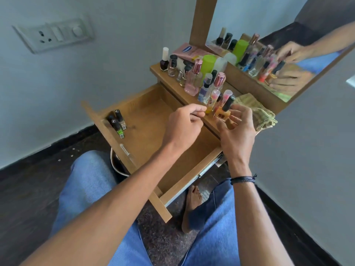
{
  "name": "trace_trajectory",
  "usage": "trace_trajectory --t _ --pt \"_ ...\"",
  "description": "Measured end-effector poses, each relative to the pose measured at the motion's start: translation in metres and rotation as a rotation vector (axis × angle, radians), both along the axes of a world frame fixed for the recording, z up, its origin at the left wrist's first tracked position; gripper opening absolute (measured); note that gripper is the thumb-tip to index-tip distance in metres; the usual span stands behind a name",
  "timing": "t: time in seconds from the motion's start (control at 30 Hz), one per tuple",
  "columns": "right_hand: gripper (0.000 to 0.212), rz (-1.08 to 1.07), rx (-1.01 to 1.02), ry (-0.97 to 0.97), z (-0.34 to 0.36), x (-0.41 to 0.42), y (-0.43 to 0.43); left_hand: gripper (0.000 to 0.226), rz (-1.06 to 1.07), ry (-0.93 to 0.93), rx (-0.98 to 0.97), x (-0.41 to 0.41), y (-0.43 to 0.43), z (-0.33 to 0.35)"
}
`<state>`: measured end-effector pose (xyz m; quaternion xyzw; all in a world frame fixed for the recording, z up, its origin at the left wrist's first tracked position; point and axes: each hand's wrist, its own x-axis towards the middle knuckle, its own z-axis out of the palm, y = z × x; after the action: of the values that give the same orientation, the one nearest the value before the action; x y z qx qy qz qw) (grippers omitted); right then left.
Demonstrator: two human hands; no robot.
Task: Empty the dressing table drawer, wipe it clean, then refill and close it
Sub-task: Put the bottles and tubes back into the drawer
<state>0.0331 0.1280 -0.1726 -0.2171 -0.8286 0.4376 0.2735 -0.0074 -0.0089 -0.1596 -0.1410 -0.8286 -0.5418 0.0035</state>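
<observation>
The wooden drawer (pixel 153 120) is pulled out over my lap. Three small black-capped nail polish bottles (pixel 118 121) lie in its far left corner; the remaining floor is bare. Many perfume and polish bottles (pixel 194 77) stand on the dressing table shelf (pixel 155 69) behind it. My left hand (pixel 182 127) has curled fingers, and its thumb and forefinger pinch the base of a small yellow bottle (pixel 209 110) at the shelf's front edge. My right hand (pixel 236 127) is spread loosely round an orange polish bottle (pixel 221 114) with a black cap, fingers behind it, not gripping.
A folded yellowish cloth (pixel 257 114) lies on the shelf right of the bottles. A mirror (pixel 288 60) leans behind the shelf. A switch plate (pixel 55 33) is on the left wall. My knees in blue jeans and a bare foot (pixel 192 204) are under the drawer.
</observation>
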Motion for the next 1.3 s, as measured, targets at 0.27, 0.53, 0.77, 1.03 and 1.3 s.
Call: trace_trajectory --t 0.27,0.53,0.77,1.03,1.3 --pt "0.029 0.060 0.151 -0.022 -0.004 0.001 0.003 0.050 -0.075 -0.119 0.014 0.006 0.008 -0.014" --pt "0.029 -0.037 0.133 0.072 -0.012 0.011 -0.024 0.050 -0.017 -0.144 0.112 0.022 -0.005 -0.011" --pt "0.025 0.151 0.098 0.022 -0.027 -0.002 -0.088 0.039 0.188 -0.110 -0.103 0.011 -0.069 -0.012" --pt "0.019 0.417 0.049 -0.278 -0.068 -0.049 -0.146 0.038 0.523 0.052 -0.406 -0.037 -0.160 -0.032" --pt "0.015 0.425 0.041 -0.316 -0.087 -0.088 -0.158 0.041 0.514 0.144 -0.535 -0.035 -0.166 -0.066"
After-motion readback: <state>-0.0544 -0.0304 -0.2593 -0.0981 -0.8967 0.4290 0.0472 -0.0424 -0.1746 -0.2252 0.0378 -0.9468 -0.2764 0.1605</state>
